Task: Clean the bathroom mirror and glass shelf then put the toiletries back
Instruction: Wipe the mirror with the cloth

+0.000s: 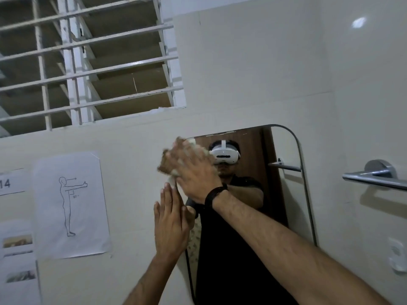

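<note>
A tall mirror with rounded corners and a thin dark frame hangs on the white tiled wall. My right hand presses a crumpled brownish cloth against the mirror's upper left corner; the hand is blurred by motion. A black band sits on that wrist. My left hand lies flat with fingers straight, against the mirror's left edge just below the right hand, holding nothing. The glass shelf and toiletries are out of view.
A barred louvre window fills the upper left. Paper sheets are taped to the wall left of the mirror. A metal towel bar sticks out at the right, with a white hook below it.
</note>
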